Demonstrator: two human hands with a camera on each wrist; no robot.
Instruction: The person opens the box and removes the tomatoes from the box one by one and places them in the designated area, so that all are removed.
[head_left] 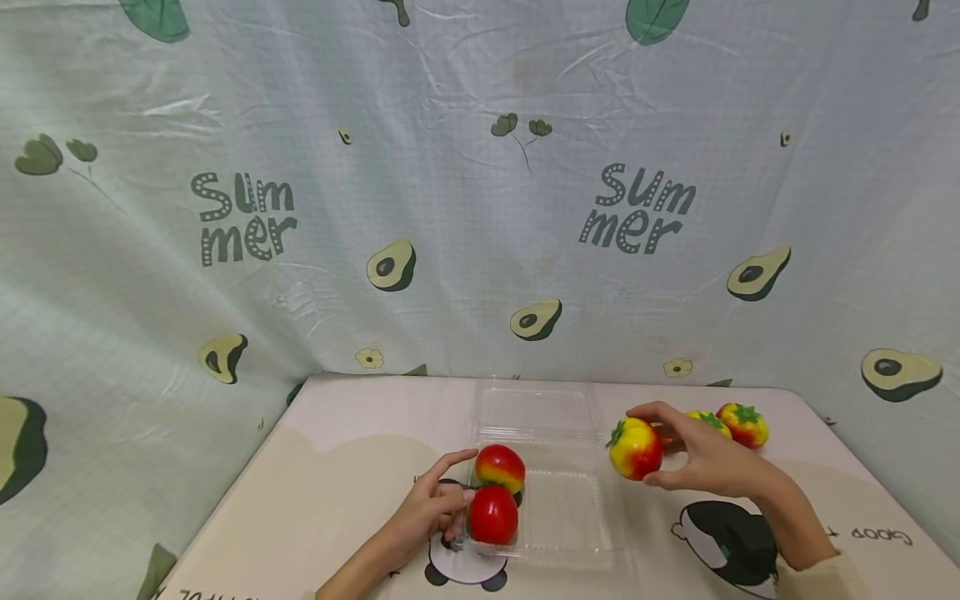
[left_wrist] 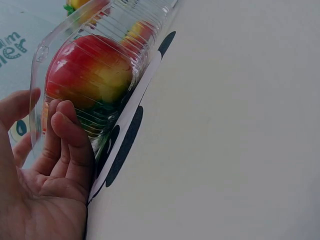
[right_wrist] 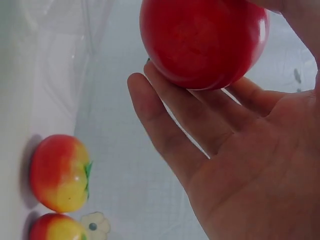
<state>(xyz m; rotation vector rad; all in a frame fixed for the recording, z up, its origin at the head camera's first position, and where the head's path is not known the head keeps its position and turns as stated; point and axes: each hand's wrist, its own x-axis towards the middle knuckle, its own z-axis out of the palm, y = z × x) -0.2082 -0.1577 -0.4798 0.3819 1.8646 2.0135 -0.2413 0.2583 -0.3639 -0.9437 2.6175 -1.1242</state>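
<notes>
The held fruit, glossy red and yellow, sits between the thumb and fingertips of your right hand, with its green leaves on the side away from your palm; the fingers and thumb are clamped on it, the fingers long and only slightly bent. It looks like a hollow plastic model, so probably light, stiff and rather slippery; a hold across its widest girth should suit it best, your fingertips clear of the leaves, which seem the likeliest part to bend. Left of those fingers lies the clear container, thin and likely to flex or slide, its lid folded back beyond. Your left hand holds the container's near side, fingers curled against the outer wall and the rim. Just past those fingertips, inside, stand the upper fruit and the lower fruit. Beyond your right knuckles, two loose fruits rest on the table, before a printed curtain.
</notes>
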